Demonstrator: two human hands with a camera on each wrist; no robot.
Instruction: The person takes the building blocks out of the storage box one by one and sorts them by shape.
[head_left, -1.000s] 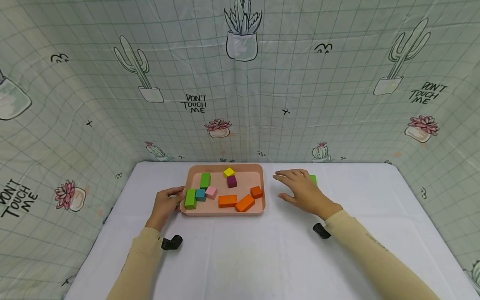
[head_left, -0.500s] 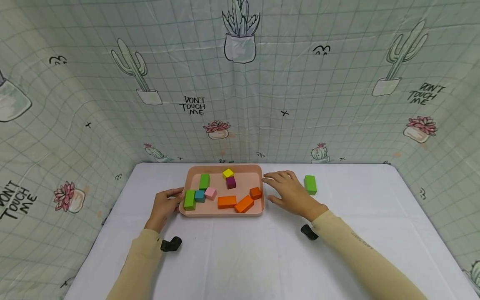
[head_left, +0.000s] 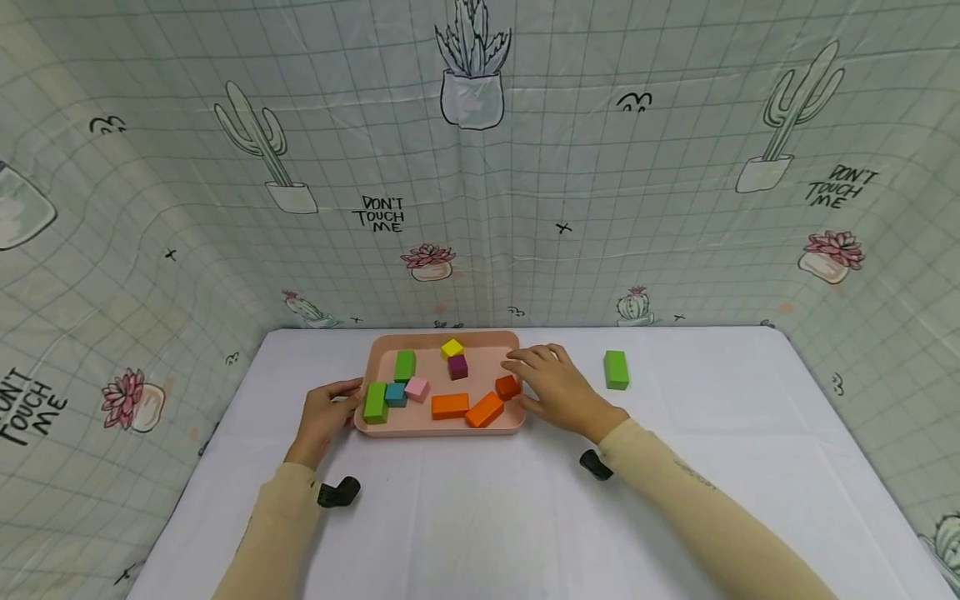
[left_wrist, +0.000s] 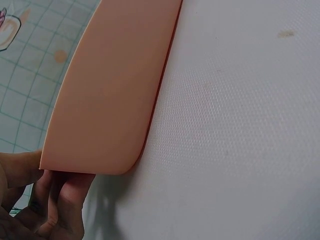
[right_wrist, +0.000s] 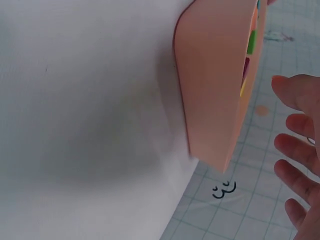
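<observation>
- The right grip (head_left: 558, 392) is loosely spread, with nothing held, and its fingertips are seen over the tray's right rim, near the small orange cube (head_left: 507, 387).
- The tray (head_left: 491, 350) is set left of centre on the desk (head_left: 480, 517); its left end is touched by the left grip (head_left: 326, 414), though whether it is pinched cannot be told.
- Bare tray floor is left toward the upper right; the desk's far edge is close behind, with wide room below.
- Since the earlier frames, the right grip has been carried leftward; the green block (head_left: 617, 370) at right, first partly covered, is fully exposed.
</observation>
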